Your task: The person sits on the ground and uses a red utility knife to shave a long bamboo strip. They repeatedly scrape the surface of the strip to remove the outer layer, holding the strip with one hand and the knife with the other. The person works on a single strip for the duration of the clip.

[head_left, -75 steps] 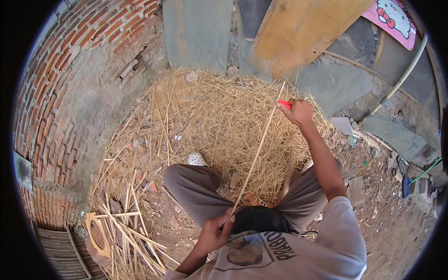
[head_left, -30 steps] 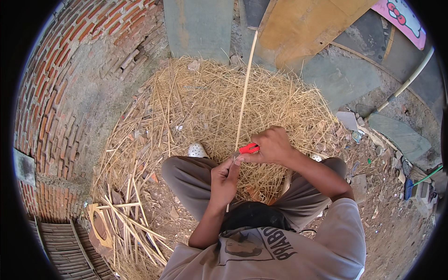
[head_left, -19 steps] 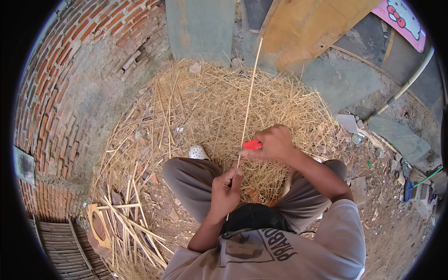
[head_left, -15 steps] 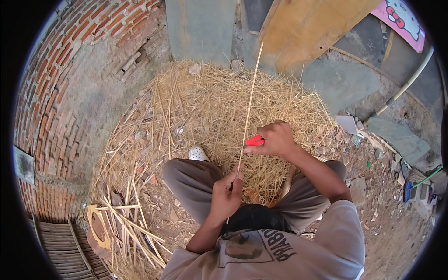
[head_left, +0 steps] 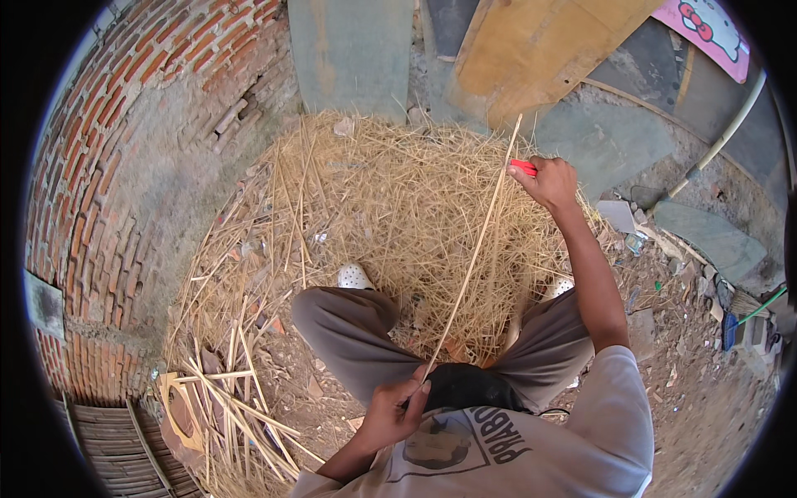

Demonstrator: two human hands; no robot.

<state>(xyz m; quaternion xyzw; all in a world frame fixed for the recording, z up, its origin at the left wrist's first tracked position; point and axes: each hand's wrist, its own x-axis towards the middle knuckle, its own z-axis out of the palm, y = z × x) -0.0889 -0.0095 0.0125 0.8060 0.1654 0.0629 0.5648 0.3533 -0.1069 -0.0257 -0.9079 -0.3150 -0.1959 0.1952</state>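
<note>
A long, thin bamboo strip slants from my lap up and to the right over the shavings. Its near end is pinched in the fingers of my left hand, low over my left thigh. Farther out, my right hand is closed round a small red-handled cutter, which meets the strip near its far end. The cutter's blade is too small to make out. My right arm is stretched forward, while the left is bent close to my body.
Pale bamboo shavings are heaped before my crossed legs. Split bamboo sticks lie at my left beside a yellow frame-like piece. A brick wall rises on the left; boards lean at the back. Rubble lies at right.
My right hand with the cutter has moved outward and to the right along the strip. My left hand has drawn back toward my lap, and the strip leans farther right.
</note>
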